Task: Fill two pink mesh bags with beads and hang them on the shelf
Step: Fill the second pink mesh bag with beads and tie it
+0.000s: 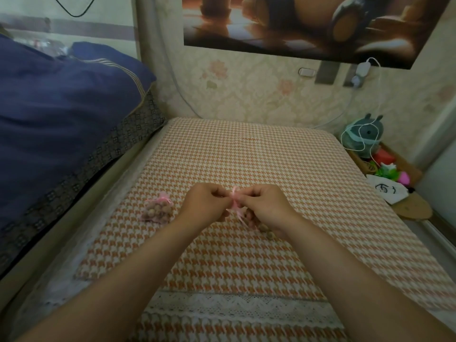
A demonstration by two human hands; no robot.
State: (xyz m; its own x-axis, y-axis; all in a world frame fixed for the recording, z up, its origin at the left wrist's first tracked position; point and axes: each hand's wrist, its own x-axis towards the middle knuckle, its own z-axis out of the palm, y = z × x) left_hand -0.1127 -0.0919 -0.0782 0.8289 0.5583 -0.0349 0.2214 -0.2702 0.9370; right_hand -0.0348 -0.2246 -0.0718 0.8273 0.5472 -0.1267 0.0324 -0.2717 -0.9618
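One pink mesh bag (156, 209), full of tan beads and closed with a pink ribbon bow, lies on the orange-and-white checked cloth (246, 156) left of my hands. My left hand (204, 202) and my right hand (265, 207) meet above the cloth and pinch the pink ribbon (235, 201) of a second bag. That bag is mostly hidden under my right hand; a few beads (265, 229) show below it.
A bed with a dark blue quilt (61, 107) runs along the left. At the right edge stand a wooden side stand with a teal plush toy (362, 137), a white cable, colourful items and a white bag (385, 190). A wall rises behind.
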